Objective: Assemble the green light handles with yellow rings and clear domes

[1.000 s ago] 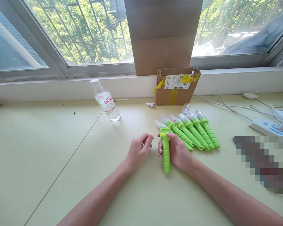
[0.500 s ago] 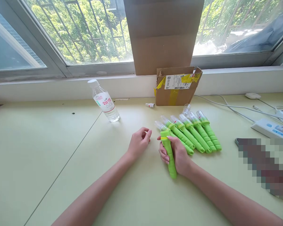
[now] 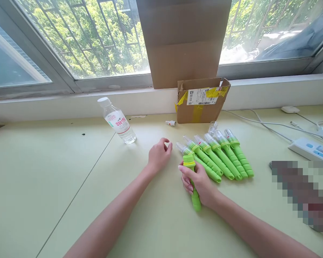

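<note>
My right hand (image 3: 200, 182) is wrapped round a green flashlight-shaped handle (image 3: 196, 200). The handle's threaded, uncapped end with a yellow ring points up, away from me. My left hand (image 3: 159, 156) rests on the table to the left, fingers loosely curled with a gap between thumb and forefinger, and nothing shows in it. Just beyond my right hand lie several similar green handles (image 3: 223, 154) in a slanted row, each with a clear cap on its far end. A loose clear cap (image 3: 213, 127) sits behind the row.
A water bottle (image 3: 120, 123) leans at the back left in this wide view. A small white piece (image 3: 171, 123) lies before a cardboard box (image 3: 199, 111). On the right are cables, a power strip (image 3: 312, 148) and a blurred-out object (image 3: 301, 193). Windows line the back.
The view has shifted slightly. My right thumb now lies across the handle below its yellow ring. My left thumb and forefinger are a little farther apart.
</note>
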Demonstrator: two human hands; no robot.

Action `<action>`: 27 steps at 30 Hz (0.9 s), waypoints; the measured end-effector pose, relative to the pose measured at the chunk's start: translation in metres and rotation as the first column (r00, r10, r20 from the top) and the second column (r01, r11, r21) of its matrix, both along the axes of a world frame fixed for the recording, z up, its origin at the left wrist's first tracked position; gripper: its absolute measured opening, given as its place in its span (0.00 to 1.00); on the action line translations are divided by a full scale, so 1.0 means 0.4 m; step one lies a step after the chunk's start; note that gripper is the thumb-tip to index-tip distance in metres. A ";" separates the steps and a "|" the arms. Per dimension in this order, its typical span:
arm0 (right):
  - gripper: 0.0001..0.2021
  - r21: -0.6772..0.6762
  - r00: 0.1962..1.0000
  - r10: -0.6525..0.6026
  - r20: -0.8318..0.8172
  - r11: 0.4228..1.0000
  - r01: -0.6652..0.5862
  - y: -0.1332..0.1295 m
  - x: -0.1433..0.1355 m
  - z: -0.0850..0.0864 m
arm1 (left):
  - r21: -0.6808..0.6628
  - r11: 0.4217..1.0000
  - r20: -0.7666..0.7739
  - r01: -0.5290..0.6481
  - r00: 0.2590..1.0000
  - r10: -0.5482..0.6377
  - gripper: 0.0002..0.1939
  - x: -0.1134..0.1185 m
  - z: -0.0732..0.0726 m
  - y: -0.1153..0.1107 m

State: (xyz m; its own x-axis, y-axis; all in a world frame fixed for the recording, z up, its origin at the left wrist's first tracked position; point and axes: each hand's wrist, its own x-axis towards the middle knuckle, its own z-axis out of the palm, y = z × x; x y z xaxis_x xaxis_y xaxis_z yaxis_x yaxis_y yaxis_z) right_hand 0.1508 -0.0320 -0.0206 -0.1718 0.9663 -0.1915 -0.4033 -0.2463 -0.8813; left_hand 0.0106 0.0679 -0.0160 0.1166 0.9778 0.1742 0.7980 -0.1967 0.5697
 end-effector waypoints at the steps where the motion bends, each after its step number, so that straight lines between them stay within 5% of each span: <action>1: 0.12 0.000 1.000 0.001 0.009 1.000 -0.001 0.001 -0.001 0.000 | 0.027 0.999 -0.039 -0.029 0.999 0.030 0.13 0.002 -0.001 0.012; 7: 0.14 -0.016 0.999 -0.023 0.043 1.000 0.024 0.010 -0.007 -0.009 | 0.230 0.969 -0.203 -0.093 0.969 0.142 0.15 0.015 -0.013 0.098; 17: 0.14 -0.041 0.996 -0.021 0.085 0.999 0.025 0.016 -0.012 -0.016 | 0.179 0.983 -0.399 -0.042 0.910 0.111 0.32 0.068 -0.007 0.244; 27: 0.15 -0.056 0.996 -0.004 0.088 0.998 0.009 0.018 -0.007 -0.032 | 0.259 0.961 -0.528 0.097 0.847 0.056 0.26 0.061 -0.005 0.240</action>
